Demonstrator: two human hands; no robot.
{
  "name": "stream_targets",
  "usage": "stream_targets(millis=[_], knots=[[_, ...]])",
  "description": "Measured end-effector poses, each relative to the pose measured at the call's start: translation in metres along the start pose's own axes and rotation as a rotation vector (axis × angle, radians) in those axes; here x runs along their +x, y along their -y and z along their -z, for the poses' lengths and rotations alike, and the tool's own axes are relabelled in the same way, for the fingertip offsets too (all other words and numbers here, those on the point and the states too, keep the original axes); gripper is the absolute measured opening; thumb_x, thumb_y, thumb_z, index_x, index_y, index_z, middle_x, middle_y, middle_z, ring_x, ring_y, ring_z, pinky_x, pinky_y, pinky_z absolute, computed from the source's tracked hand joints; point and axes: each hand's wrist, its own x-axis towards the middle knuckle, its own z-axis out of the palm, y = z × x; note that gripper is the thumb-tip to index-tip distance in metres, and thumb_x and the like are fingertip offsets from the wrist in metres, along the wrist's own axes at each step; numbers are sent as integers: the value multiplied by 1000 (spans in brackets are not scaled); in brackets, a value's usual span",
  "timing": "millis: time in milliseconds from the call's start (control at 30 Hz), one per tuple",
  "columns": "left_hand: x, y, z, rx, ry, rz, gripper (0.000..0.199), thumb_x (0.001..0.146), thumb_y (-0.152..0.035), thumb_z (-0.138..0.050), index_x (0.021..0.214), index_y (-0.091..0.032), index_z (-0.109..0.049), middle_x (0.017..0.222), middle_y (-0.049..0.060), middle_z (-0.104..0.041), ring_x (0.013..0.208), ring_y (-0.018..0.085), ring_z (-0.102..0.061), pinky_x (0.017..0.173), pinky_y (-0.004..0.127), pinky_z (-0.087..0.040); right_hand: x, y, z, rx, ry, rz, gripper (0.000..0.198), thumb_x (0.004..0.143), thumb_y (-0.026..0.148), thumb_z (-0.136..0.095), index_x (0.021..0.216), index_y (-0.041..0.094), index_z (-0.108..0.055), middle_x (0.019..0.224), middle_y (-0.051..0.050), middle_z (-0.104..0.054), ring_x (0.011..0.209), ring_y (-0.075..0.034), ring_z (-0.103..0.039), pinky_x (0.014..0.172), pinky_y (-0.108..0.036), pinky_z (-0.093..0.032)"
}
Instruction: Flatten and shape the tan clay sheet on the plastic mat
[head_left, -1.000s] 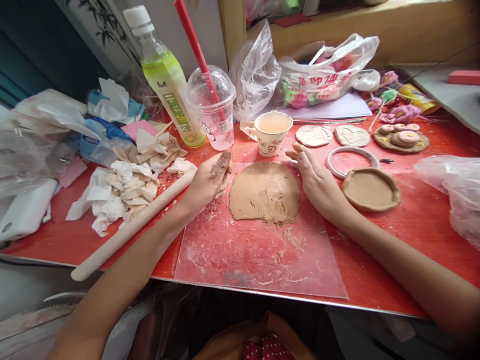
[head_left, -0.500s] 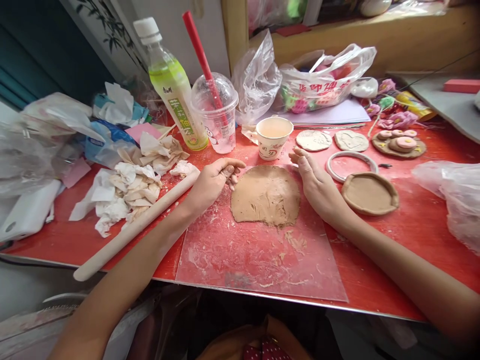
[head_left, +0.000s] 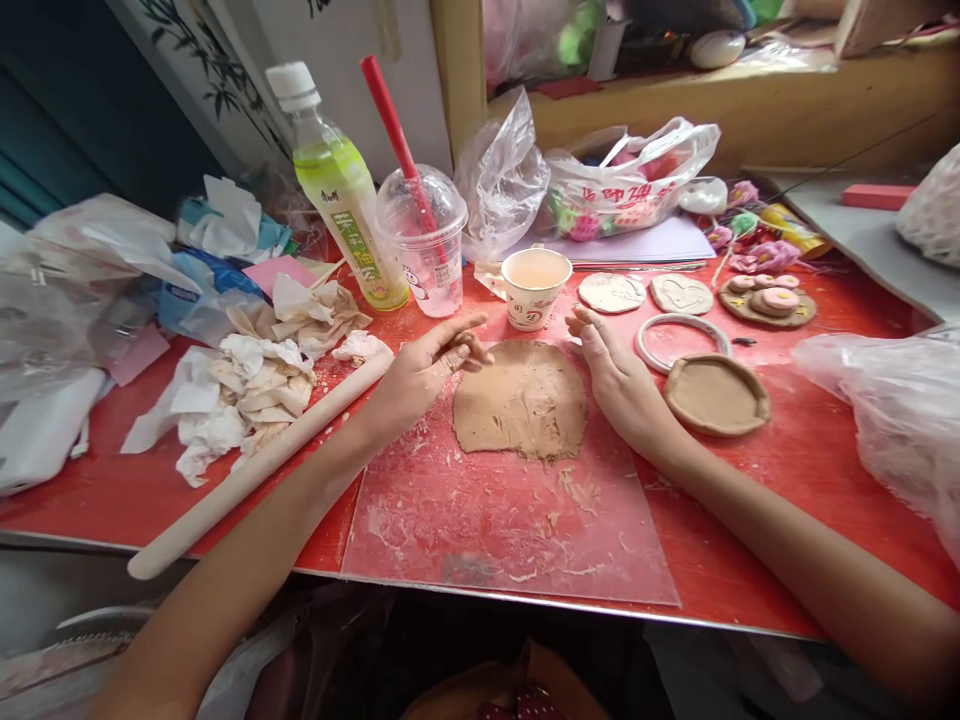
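Head | clay slab (head_left: 517,405) on near side of paper cup (head_left: 534,300) | left hand (head_left: 421,375), cup's left, has uncurled towards slab; cannot tell if holding anything | right hand (head_left: 616,378), cup's right, stays flat, unladen | slab looks unaltered: shaping seems paused

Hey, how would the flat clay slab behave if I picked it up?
The slab would probably sag, being thin and soft-looking. Its ragged near edge might tear. It may cling to the sheet below, where clay smears show.
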Motion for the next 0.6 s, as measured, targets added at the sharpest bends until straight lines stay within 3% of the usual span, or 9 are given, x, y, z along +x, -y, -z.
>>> stream_targets(millis=[67,167,300,500,600], knots=[[-1,-1,-1,-20,38,56,22,87,-23,-48,108,-16,-53,77,-2,-53,65,8,-61,64,21,-51,-1,1,-1,2,5,-1,55,91,54,-27,134,21,-37,144,-9,-38,132,-20,-36,110,-44,-30],[-4,-3,0,56,46,101,20,89,-34,-46,97,-17,-54,60,-6,-46,44,5,-52,44,17,-40,-3,5,-2,-5,9,3,55,91,53,-28,134,20,-37,143,-10,-39,131,-20,-38,110,-45,-30],[-7,-2,2,154,64,118,28,90,-44,-43,88,-18,-53,52,-7,-42,39,4,-44,39,16,-34,0,11,6,-23,-5,69,52,91,51,-32,133,20,-38,141,-10,-42,130,-20,-39,110,-44,-29],[-5,-1,-1,123,28,93,25,89,-39,-45,99,-18,-55,73,-2,-53,50,4,-50,45,16,-41,14,10,32,162,-236,103,40,92,48,-32,122,26,-47,124,-6,-58,117,-18,-53,104,-41,-40],[-5,-3,-2,88,28,62,27,88,-35,-46,110,-20,-53,93,2,-56,51,3,-51,44,16,-42,8,13,26,166,-209,66,39,92,47,-33,122,25,-46,121,-6,-60,115,-18,-55,102,-42,-41]])
